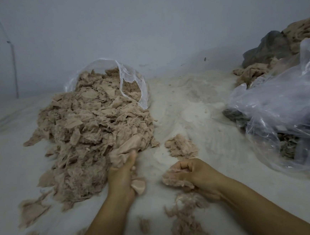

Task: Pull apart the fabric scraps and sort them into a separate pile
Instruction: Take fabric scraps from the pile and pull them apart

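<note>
No writing, label, brand, number or sign can be read anywhere, neither on the plastic bags nor on the wall.

A single head-worn wide-angle camera looked forward and down from above the person's forearms. The left hand (pixel 122 177) and right hand (pixel 189 174) sat close beneath it, low in the frame. The pale floor (pixel 195 103) stretched away to the far wall (pixel 143 25), near enough to fill the upper frame. No second view shared the scene.
</note>
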Demonstrator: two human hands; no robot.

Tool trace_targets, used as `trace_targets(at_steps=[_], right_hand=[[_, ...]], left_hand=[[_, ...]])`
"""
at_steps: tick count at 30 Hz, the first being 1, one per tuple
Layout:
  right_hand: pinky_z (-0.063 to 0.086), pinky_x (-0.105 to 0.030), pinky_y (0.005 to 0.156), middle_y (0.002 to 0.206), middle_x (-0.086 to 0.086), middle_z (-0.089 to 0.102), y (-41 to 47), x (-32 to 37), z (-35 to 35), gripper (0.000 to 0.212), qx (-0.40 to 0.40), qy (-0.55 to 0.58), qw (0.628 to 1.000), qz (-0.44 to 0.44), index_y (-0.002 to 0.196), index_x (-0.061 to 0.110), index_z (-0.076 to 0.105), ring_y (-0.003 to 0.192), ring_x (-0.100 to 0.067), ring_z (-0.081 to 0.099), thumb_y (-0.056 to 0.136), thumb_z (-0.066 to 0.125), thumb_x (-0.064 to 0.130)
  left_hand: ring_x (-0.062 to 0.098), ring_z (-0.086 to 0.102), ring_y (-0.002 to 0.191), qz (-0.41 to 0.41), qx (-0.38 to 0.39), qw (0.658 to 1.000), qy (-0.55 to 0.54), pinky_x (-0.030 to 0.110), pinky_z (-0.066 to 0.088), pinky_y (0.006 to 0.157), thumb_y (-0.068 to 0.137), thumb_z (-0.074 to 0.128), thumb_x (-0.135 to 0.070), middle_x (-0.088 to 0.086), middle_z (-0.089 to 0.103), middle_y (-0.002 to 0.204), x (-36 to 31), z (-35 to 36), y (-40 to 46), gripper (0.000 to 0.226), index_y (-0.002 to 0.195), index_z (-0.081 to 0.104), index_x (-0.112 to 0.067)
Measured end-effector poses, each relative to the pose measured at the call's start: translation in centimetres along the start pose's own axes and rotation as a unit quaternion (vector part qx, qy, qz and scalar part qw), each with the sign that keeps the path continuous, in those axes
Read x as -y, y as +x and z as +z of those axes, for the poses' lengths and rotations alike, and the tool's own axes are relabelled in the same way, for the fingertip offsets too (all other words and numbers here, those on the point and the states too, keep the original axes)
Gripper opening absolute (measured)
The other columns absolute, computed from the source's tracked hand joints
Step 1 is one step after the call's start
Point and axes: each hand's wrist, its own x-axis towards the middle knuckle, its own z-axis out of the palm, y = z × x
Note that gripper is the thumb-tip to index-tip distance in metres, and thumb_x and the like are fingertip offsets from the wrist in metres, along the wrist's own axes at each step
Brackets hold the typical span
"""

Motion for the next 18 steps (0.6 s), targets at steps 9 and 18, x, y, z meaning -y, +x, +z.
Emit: trace_targets(at_steps=[9, 18], right_hand=[[0.054, -0.027, 0.068, 0.095, -0.012, 0.066, 0.7, -1.2, 0.3, 0.043, -0.091, -0.024, 0.992, -0.078, 0.104, 0.024, 0.056, 0.074, -0.016, 0.067, 0.073, 0.080, 0.006], [0.048, -0.019, 0.058, 0.090, -0.010, 0.061, 0.6, -1.1, 0.4, 0.057, -0.143, -0.043, 0.984, -0.097, 0.111, 0.028, 0.052, 0.069, -0.007, 0.058, 0.067, 0.085, 0.014]], left_hand=[[0.019, 0.069, 0.061, 0.015, 0.142, 0.983, 0.120, 0.023, 0.053, 0.048, 0.074, 0.071, 0.004, 0.013, 0.073, 0.078, 0.8, 1.2, -2.5, 0.029, 0.103, 0.066, 0.000], [0.030, 0.071, 0.084, 0.020, 0.213, 0.962, 0.169, 0.030, 0.057, 0.063, 0.071, 0.074, -0.002, 0.018, 0.073, 0.093, 0.8, 1.2, -3.2, 0.038, 0.108, 0.065, 0.003]])
